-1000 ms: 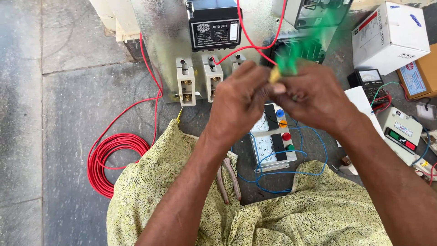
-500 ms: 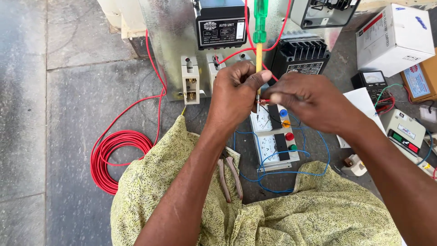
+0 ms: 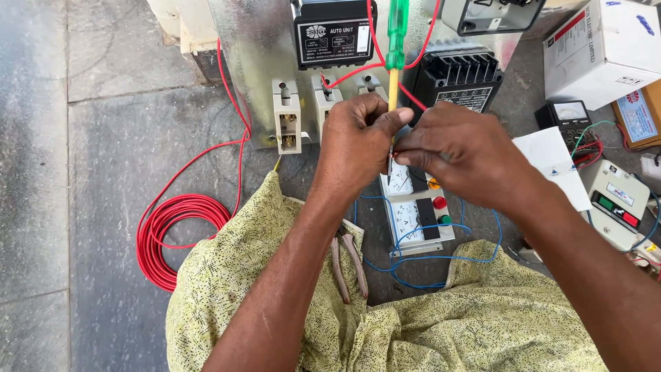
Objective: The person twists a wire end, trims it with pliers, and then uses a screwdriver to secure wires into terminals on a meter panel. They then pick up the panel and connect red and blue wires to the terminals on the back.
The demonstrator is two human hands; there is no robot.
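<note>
Both hands (image 3: 413,141) pinch a green-handled screwdriver (image 3: 394,48) above the meter panel (image 3: 416,217); red wire coil (image 3: 175,238) lies left

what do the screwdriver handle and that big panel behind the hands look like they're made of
Screwdriver: the handle looks like translucent green plastic, since light passes through it; below it is a yellow part, likely plastic too. The left hand holds its lower end.
Panel: probably galvanised sheet metal, dull grey with a mottled, spangled sheen.
</note>
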